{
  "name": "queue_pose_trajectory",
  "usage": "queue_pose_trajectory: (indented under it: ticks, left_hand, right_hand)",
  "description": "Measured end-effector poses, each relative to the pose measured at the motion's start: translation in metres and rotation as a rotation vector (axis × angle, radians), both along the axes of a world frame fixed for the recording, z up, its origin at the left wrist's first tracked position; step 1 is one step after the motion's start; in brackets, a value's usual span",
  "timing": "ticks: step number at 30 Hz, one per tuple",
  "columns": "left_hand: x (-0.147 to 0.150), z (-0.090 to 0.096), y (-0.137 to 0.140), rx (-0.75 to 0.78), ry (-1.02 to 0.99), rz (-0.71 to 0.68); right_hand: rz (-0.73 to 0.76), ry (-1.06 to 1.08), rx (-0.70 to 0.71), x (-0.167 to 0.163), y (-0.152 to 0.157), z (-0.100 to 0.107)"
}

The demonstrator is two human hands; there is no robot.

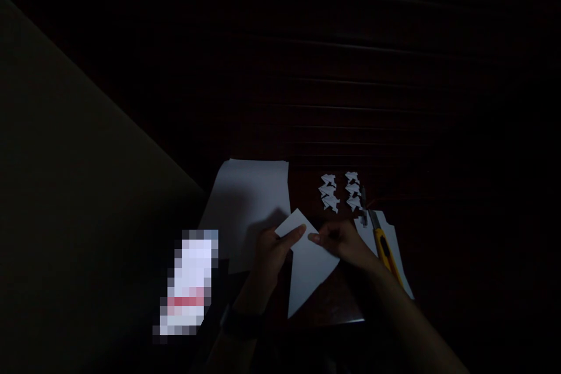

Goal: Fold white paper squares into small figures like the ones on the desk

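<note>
The folded, pointed white paper sheet (pixel 309 280) is over the dark glossy table (pixel 346 307). The left hand (pixel 270 251) pinches it, thumb on top. The right hand (pixel 346 242) lays its thumb there; I cannot tell its grip. Align edges before creasing. Beyond lie 6 small white folded-paper figures (pixel 330 203).

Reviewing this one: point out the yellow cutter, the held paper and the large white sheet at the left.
Yellow cutter (pixel 390 260), head view: on its yellow handle.
Held paper (pixel 311 264), head view: above its pointed lower end.
Large white sheet (pixel 252 207), head view: near its middle.
</note>
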State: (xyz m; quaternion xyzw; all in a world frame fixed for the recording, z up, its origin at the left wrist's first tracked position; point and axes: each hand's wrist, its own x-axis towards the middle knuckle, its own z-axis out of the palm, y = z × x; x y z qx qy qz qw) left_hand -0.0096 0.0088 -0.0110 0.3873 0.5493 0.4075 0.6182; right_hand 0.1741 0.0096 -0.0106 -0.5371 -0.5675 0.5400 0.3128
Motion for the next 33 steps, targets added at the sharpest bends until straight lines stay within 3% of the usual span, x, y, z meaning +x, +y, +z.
queue_pose_trajectory:
  ticks: [4,9,12,18,24,29,33]
  left_hand:
    - [-0.010,0.007,0.004,0.057,0.035,-0.100]
    - [-0.025,0.005,0.009,0.232,0.285,-0.314]
    - [-0.027,-0.001,0.008,0.241,0.362,-0.487]
    - [-0.019,-0.005,0.000,0.239,0.351,-0.622]
    - [-0.019,0.000,0.000,0.162,0.270,-0.606]
    - [-0.030,0.010,0.000,0.079,0.244,-0.587]
    - [-0.044,0.008,0.004,0.055,0.196,-0.590]
  right_hand:
    - [-0.014,-0.042,-0.019,0.002,0.001,-0.002]
    - [0.244,-0.058,0.000,0.008,-0.001,0.005]
    - [0.319,-0.108,-0.006,0.010,-0.002,0.003]
    - [0.363,-0.138,0.014,0.010,-0.002,-0.007]
    - [0.342,-0.129,-0.001,0.016,0.000,-0.006]
    - [0.361,-0.130,-0.034,0.029,0.003,-0.002]
    - [0.348,-0.161,-0.057,0.037,0.005,-0.002]
